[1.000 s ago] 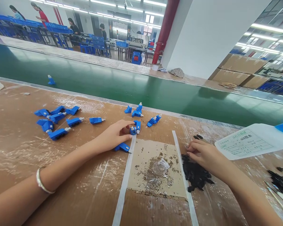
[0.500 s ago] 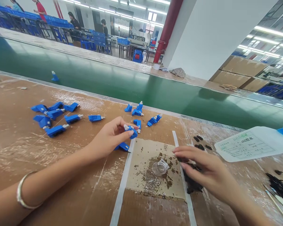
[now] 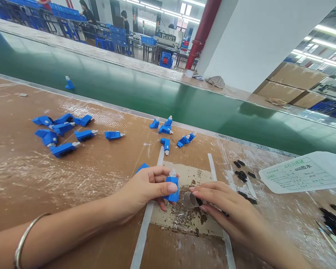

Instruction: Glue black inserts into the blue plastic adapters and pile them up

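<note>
My left hand point(image 3: 145, 185) is closed around a blue plastic part point(image 3: 173, 184) with a whitish translucent tip pointing up. My right hand point(image 3: 226, 200) pinches a small black piece point(image 3: 198, 202) at the mouth of a small clear cup point(image 3: 188, 201); whether the piece touches the inside of the cup I cannot tell. Beneath the cup lies a stained beige sheet point(image 3: 184, 222) between strips of white tape. Another blue part point(image 3: 142, 167) shows behind my left hand. Loose black pieces point(image 3: 241, 175) lie beyond my right hand, and the hand covers part of that area.
Several blue parts point(image 3: 62, 128) lie grouped at the left, others point(image 3: 165, 129) near the belt's edge. A green conveyor belt point(image 3: 123, 95) crosses behind, carrying one blue part point(image 3: 69, 83). At the right lie a white glue bottle point(image 3: 305, 172), a black heap point(image 3: 334, 222) and thin tools point(image 3: 332, 239).
My left hand has drawn nearer with the blue part, now upright beside the cup. My right hand has moved left from the black pieces to the cup, with a black piece in its fingers.
</note>
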### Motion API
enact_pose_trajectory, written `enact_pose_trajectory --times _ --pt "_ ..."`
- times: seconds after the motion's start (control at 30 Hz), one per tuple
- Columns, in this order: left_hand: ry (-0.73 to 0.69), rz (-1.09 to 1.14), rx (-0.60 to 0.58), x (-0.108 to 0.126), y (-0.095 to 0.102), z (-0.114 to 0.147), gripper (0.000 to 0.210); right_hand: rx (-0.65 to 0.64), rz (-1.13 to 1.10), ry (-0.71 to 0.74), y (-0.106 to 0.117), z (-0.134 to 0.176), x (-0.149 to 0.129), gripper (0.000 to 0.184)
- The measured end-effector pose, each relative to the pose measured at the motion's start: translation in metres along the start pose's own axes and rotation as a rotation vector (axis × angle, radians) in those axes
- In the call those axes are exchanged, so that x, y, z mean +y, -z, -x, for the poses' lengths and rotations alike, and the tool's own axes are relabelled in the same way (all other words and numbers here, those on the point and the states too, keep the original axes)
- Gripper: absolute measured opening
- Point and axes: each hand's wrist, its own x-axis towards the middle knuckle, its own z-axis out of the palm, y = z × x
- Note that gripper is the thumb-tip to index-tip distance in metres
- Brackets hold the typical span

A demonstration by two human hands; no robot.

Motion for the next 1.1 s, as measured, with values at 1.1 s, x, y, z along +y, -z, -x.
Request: enact_pose_trajectory --times 1.1 --pt "0.155 0.260 0.010 -0.029 -0.030 0.011 0.048 0.250 -1.007 -0.543 -0.021 0.005 -0.019 0.036"
